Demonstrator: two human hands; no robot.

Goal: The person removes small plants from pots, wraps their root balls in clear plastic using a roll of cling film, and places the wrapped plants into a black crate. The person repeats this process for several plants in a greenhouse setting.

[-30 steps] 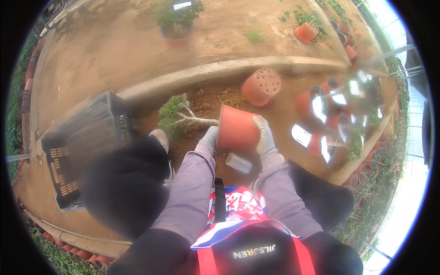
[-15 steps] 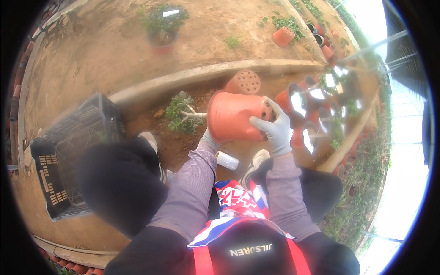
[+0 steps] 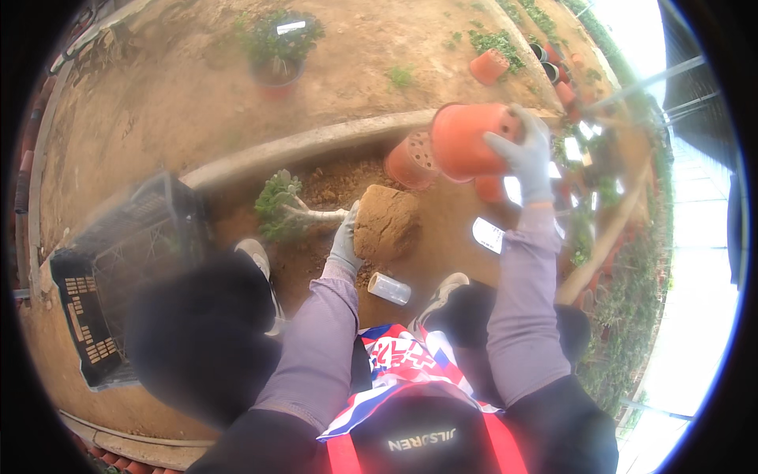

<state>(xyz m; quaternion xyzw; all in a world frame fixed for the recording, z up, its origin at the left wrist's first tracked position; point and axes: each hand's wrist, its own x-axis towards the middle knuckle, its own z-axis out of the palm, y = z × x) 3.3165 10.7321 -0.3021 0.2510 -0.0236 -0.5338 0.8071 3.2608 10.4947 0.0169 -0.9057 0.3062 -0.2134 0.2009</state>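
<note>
My gloved left hand (image 3: 345,239) grips a potted plant lifted out of its pot, at the base of its pale stem. The plant's bare root ball (image 3: 387,223) points to the right, brown and pot-shaped with cracks. Its green leaves (image 3: 278,207) spread to the left, so the plant lies on its side. My gloved right hand (image 3: 529,154) holds an orange plastic pot (image 3: 472,142) by its holed bottom, up and to the right, apart from the root ball. Another orange pot (image 3: 408,162) lies on its side just behind, its holed base showing.
A black plastic crate (image 3: 83,316) stands at the left. On the ground between my feet lies a clear roll (image 3: 389,288). A potted plant (image 3: 278,55) stands beyond the low concrete curb (image 3: 308,141). Several pots and plants with white tags crowd the right side.
The orange pot has come off the root ball, which is now bare. My right hand has carried the pot up and to the right; my left hand still holds the plant.
</note>
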